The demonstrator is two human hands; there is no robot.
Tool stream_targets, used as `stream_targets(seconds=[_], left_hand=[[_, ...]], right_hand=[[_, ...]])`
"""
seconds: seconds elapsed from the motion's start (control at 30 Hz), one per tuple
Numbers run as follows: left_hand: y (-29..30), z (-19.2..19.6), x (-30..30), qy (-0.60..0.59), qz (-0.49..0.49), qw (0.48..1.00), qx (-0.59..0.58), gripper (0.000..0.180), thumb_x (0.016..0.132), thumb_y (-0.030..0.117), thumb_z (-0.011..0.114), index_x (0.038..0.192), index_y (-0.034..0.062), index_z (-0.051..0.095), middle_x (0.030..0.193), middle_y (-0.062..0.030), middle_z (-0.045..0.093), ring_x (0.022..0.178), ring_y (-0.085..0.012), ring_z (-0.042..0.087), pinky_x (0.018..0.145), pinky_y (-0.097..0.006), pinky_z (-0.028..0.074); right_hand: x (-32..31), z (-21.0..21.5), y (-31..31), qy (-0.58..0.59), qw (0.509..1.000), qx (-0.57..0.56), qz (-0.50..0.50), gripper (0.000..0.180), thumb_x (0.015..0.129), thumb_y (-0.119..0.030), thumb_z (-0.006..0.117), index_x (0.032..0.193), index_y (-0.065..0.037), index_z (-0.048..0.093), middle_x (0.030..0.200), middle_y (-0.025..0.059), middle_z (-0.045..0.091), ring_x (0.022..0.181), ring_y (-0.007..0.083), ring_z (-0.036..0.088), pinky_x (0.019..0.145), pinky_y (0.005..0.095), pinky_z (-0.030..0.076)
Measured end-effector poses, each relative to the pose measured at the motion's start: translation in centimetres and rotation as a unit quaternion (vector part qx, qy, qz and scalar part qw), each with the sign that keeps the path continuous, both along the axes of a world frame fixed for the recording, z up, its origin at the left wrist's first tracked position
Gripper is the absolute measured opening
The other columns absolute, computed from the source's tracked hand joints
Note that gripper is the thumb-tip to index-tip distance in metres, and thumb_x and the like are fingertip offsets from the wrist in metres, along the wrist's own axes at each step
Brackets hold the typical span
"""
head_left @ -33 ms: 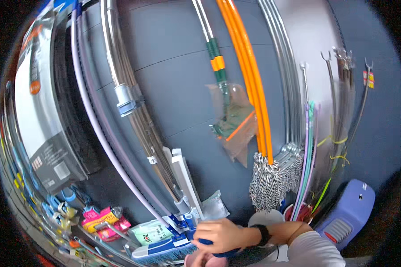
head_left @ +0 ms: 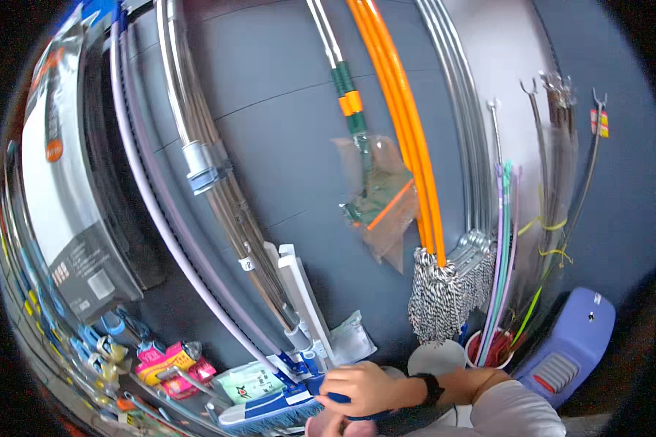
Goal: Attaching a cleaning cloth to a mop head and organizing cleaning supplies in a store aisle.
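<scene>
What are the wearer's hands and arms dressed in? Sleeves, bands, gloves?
Right hand: ungloved, black wristband; too blurred to say if it's a watch. Forearm bare up to a plain, pale grey sleeve. Left hand: mostly hidden, fingers ungloved; sleeve can't be made out.

Black-and-white package [head_left: 73, 189], 9 o'clock: printed with barcode [head_left: 100, 285], orange badge [head_left: 54, 150].
Pale green packet [head_left: 242, 393], 7 o'clock: marked with characters [head_left: 254, 374].
Red-and-yellow tag [head_left: 599, 123], 2 o'clock: too small to read.
</scene>
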State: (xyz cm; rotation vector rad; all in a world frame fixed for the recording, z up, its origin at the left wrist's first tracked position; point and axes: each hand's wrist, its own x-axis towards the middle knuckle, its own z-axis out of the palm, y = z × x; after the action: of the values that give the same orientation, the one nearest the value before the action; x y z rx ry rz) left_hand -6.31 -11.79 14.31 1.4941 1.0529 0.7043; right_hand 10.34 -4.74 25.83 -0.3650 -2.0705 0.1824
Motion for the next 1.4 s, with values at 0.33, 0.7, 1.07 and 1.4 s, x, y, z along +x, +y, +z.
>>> stream_targets(seconds=[0.33, 0.7, 1.07, 1.4], left_hand=[[3.6, -4.1, 0.0, 0.107, -0.04, 0.993, 0.025, 0.042, 0.086, 0.029, 0.055, 0.126, 0.0155, 0.048, 0.131, -0.0189, 0.04, 0.124, -0.0277, 0.036, 0.104, -0.038, 0.026], [4.3, -0.8, 5.1, 0.026, 0.064, 0.998, -0.006, 0.038, 0.078, 0.02, 0.066, 0.109, -0.0011, 0.056, 0.093, -0.0086, 0.063, 0.083, -0.0175, 0.058, 0.077, -0.028, 0.045], [6.0, 4.2, 6.6, -0.139, -0.007, 0.982, -0.129, 0.037, 0.082, 0.012, 0.055, 0.116, -0.0015, 0.049, 0.101, -0.0099, 0.059, 0.089, -0.0179, 0.058, 0.079, -0.029, 0.046], [6.9, -0.9, 4.9, 0.063, -0.176, 0.967, 0.175, 0.054, 0.077, 0.018, 0.068, 0.121, -0.0021, 0.045, 0.109, -0.0123, 0.056, 0.098, -0.0191, 0.053, 0.087, -0.029, 0.041]], right_hand=[[8.2, -10.5, 0.0, -0.085, 0.918, -0.368, -0.117, 0.039, 0.08, -0.048, 0.058, 0.088, -0.009, 0.062, 0.086, 0.0126, 0.063, 0.079, 0.0294, 0.062, 0.069, 0.037, 0.048], [10.7, -15.0, -2.6, 0.088, 0.834, -0.5, -0.215, 0.048, 0.079, -0.05, 0.06, 0.101, -0.007, 0.059, 0.101, 0.0186, 0.058, 0.089, 0.0305, 0.058, 0.072, 0.0378, 0.048], [8.8, -17.3, -5.4, 0.047, 0.795, -0.587, -0.146, 0.057, 0.085, -0.042, 0.056, 0.122, 0.002, 0.047, 0.112, 0.0169, 0.056, 0.098, 0.0232, 0.059, 0.084, 0.0331, 0.045], [6.4, -20.2, -4.6, 0.061, 0.92, -0.382, -0.067, 0.05, 0.074, -0.032, 0.063, 0.115, -0.006, 0.054, 0.112, 0.0221, 0.055, 0.105, 0.0373, 0.052, 0.09, 0.043, 0.04]])
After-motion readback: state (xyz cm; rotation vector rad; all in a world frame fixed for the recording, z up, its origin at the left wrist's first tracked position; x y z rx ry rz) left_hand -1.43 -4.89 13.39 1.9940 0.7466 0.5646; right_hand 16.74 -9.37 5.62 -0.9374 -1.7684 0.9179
